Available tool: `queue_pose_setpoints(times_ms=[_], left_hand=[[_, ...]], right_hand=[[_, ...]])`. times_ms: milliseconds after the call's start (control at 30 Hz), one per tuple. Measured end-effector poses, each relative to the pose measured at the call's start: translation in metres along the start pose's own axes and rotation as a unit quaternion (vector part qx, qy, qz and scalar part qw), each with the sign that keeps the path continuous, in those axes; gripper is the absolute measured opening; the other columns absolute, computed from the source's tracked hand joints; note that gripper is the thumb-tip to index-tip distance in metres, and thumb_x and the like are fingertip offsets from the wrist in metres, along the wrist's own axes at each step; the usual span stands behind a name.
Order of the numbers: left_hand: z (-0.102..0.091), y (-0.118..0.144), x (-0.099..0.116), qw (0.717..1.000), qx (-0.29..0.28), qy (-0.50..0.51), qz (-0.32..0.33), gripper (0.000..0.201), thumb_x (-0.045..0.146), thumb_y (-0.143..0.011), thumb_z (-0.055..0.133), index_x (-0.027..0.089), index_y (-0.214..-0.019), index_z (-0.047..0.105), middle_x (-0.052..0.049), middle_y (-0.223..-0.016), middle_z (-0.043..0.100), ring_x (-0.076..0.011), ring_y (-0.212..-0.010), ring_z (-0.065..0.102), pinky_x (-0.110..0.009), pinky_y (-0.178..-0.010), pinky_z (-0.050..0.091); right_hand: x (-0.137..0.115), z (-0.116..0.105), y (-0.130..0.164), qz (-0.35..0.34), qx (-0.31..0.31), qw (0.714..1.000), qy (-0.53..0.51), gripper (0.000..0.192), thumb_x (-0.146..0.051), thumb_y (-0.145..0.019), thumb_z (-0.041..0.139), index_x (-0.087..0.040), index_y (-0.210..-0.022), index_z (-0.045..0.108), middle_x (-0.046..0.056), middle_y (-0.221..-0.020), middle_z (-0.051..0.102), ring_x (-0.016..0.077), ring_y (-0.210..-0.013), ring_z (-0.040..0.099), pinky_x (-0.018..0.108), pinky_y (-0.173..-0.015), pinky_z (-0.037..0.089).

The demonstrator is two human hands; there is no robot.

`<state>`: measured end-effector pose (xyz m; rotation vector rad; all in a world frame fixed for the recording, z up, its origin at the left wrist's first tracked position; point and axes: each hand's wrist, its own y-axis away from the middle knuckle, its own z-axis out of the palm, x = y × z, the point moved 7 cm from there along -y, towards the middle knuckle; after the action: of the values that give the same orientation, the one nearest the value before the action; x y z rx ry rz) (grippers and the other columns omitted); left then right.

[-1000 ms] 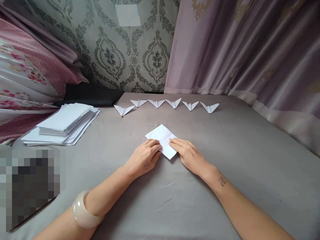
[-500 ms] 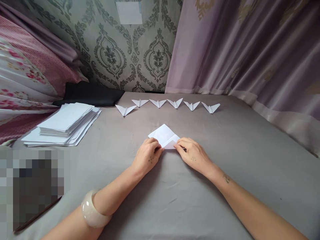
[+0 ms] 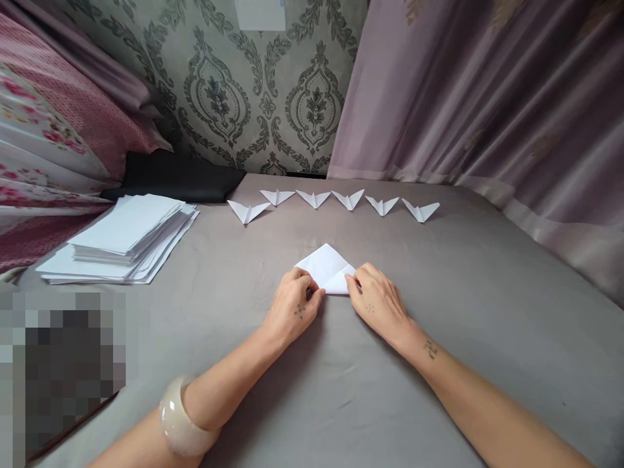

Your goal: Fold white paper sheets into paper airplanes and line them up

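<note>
Here the left hand (image 3: 294,307) and the right hand (image 3: 375,300) lie close together on a grey sheet (image 3: 439,312), with a folded white paper (image 3: 327,268) between and just beyond them. The paper lies flat in a triangle, its point aimed away from the hands. The left hand is curled, its fingertips pressing the near left corner of the paper. The right hand is curled too, thumb and fingers pinched on the near right corner. So both hands hold the one paper down at its nearer edge.

Farther out beyond the hands, a row of six small folded paper shapes (image 3: 348,199) runs across the sheet, well apart from the paper being folded. Off to the left of the left hand, and farther away, sits a stack of plain white sheets (image 3: 121,237). A pale bangle (image 3: 182,421) circles the left forearm. Beyond the row stands a patterned wall (image 3: 253,97), and to the right of the right hand hangs a mauve curtain (image 3: 487,97).
</note>
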<state>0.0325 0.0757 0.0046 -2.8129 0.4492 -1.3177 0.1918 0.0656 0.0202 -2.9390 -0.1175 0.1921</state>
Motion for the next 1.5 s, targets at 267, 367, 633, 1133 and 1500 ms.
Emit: queue_pose_setpoints(times_ms=[267, 367, 633, 1133, 1500], left_hand=[[-0.0018, 0.0012, 0.0, 0.999, -0.01, 0.016, -0.041, 0.011, 0.017, -0.08, 0.055, 0.018, -0.072, 0.062, -0.006, -0.096, 0.058, -0.0201, -0.093, 0.057, -0.034, -0.082, 0.048], [-0.0019, 0.0013, 0.0001, 0.998, -0.013, 0.013, -0.054, 0.012, 0.012, -0.077, 0.053, 0.018, -0.074, 0.063, -0.006, -0.096, 0.059, -0.0202, -0.093, 0.057, -0.033, -0.081, 0.049], [-0.0027, 0.0008, 0.002, 0.998, -0.006, 0.008, -0.058, 0.011, 0.018, -0.078, 0.056, 0.018, -0.07, 0.063, -0.006, -0.095, 0.059, -0.0215, -0.093, 0.058, -0.035, -0.08, 0.05], [0.001, 0.0004, -0.0014, 0.999, -0.006, 0.01, -0.04, 0.014, 0.02, -0.085, 0.055, 0.018, -0.071, 0.059, -0.006, -0.094, 0.056, -0.0199, -0.093, 0.053, -0.034, -0.078, 0.047], [0.0017, 0.0036, -0.0026, 1.0, -0.002, -0.027, -0.008, 0.004, 0.021, -0.088, 0.052, 0.019, -0.084, 0.053, -0.006, -0.097, 0.052, -0.0195, -0.086, 0.049, -0.033, -0.073, 0.046]], right_hand=[[0.002, 0.006, 0.0008, -0.007, 0.014, 1.0, 0.0, 0.022, -0.03, -0.094, 0.044, -0.018, -0.08, 0.057, 0.004, -0.091, 0.058, 0.0142, -0.074, 0.056, 0.027, -0.06, 0.033], [0.0018, 0.0067, 0.0006, -0.01, 0.01, 1.0, 0.007, 0.023, -0.03, -0.095, 0.043, -0.018, -0.081, 0.056, 0.005, -0.091, 0.057, 0.0147, -0.075, 0.056, 0.027, -0.061, 0.033], [0.0019, 0.0086, -0.0019, 0.009, -0.025, 0.999, 0.028, 0.022, -0.031, -0.095, 0.042, -0.018, -0.083, 0.055, 0.005, -0.093, 0.056, 0.0136, -0.07, 0.055, 0.028, -0.057, 0.031], [0.002, 0.011, -0.0036, 0.032, -0.053, 0.998, 0.033, 0.023, -0.033, -0.095, 0.042, -0.017, -0.086, 0.056, 0.005, -0.094, 0.055, 0.0137, -0.068, 0.053, 0.028, -0.053, 0.029], [0.0031, 0.0111, -0.0046, 0.036, -0.054, 0.998, 0.018, 0.022, -0.031, -0.095, 0.043, -0.018, -0.083, 0.056, 0.005, -0.096, 0.056, 0.0136, -0.067, 0.054, 0.029, -0.054, 0.03]])
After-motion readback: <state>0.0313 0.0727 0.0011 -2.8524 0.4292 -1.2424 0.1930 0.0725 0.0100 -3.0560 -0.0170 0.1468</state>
